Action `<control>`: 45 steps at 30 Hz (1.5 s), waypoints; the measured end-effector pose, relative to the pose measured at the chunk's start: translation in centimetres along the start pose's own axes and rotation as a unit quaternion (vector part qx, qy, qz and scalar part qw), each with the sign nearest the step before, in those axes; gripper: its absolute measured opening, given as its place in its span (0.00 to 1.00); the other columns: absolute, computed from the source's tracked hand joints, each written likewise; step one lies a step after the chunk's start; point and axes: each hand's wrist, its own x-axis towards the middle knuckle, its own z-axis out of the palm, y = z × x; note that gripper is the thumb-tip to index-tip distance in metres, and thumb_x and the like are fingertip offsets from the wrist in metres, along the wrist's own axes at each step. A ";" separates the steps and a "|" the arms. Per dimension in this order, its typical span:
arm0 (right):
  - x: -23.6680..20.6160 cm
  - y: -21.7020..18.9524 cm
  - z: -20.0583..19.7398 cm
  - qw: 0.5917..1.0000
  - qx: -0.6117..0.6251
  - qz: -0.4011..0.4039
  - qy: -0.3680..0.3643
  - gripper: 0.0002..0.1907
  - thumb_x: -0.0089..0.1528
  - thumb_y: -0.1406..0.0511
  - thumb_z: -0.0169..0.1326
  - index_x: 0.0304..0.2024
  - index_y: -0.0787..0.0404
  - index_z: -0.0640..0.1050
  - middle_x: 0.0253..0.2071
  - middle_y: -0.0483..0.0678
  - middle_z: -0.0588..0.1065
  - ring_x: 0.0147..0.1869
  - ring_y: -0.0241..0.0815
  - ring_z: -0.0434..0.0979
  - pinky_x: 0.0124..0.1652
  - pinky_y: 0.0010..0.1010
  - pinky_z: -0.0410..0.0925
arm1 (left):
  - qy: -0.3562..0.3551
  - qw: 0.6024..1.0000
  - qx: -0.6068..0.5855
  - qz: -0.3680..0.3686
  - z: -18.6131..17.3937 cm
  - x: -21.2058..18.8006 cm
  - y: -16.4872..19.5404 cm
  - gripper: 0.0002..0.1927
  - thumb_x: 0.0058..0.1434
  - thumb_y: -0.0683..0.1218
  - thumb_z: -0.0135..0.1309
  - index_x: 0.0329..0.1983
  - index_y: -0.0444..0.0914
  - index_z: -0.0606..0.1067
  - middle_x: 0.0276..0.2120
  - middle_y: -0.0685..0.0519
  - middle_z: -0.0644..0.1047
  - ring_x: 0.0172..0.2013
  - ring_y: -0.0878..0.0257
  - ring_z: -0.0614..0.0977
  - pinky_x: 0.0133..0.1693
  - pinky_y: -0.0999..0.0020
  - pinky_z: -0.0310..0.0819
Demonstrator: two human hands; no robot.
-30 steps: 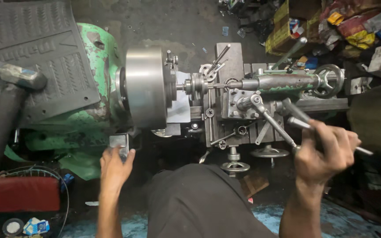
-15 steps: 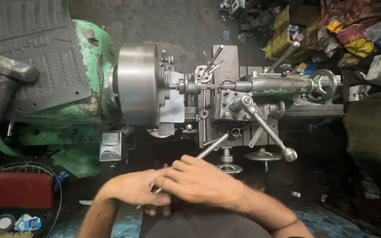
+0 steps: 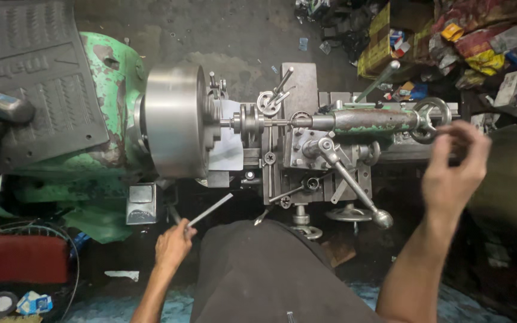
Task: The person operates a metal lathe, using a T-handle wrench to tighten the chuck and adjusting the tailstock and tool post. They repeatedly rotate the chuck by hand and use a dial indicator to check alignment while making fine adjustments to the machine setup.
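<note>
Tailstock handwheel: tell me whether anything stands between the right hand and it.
Nothing visible does. The right hand hangs just right of the tailstock handwheel, fingers curled beside its rim, with only open space between. The long ball-ended lever lies lower left, off that path.

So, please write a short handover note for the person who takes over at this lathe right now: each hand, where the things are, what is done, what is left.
Left hand: holds a thin metal rod, low, in front of the lathe, pointing toward the chuck.
Right hand: empty, fingers curled, raised beside the tailstock handwheel; whether it touches cannot be told.
Things: a small workpiece sits between chuck and tailstock.
Done: workpiece is mounted.
Left: the rod is not yet at the machine; the handwheel is not gripped.
</note>
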 end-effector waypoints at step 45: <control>9.5 14.1 9.7 0.877 -0.466 0.024 -0.111 0.20 0.77 0.54 0.47 0.46 0.62 0.81 0.46 0.59 0.78 0.49 0.63 0.76 0.41 0.55 0.69 | -0.073 0.971 -0.224 -0.047 1.9 5.7 3.3 0.22 0.63 0.57 0.55 0.53 0.41 0.83 0.51 0.46 0.86 0.53 0.57 0.86 0.54 0.66 0.78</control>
